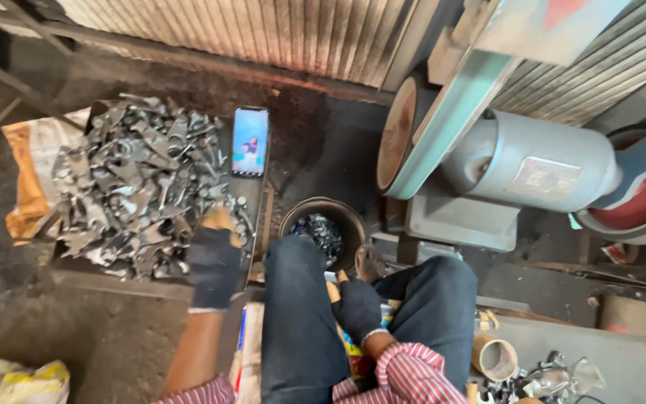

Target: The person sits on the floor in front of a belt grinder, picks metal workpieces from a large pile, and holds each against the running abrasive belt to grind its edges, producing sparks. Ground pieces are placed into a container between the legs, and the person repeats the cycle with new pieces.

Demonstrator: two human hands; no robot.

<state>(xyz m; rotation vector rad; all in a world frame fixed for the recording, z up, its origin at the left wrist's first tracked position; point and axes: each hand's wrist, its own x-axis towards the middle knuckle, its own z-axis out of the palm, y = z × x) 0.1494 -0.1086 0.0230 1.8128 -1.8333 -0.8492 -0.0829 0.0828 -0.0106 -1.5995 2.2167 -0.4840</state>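
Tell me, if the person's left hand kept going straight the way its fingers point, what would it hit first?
Most likely the pile of grey metal parts. The gloved left hand points up the picture, its fingertips already at the pile's near edge. Depth is hard to judge, so it may already touch them.

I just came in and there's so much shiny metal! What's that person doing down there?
A person sits on the floor wearing dark gloves. The left hand reaches into a big heap of grey metal pieces on a tray. The right hand rests between the knees, near a round bucket with more shiny pieces inside. A phone with its screen lit leans by the heap, and a belt grinding machine stands in front.
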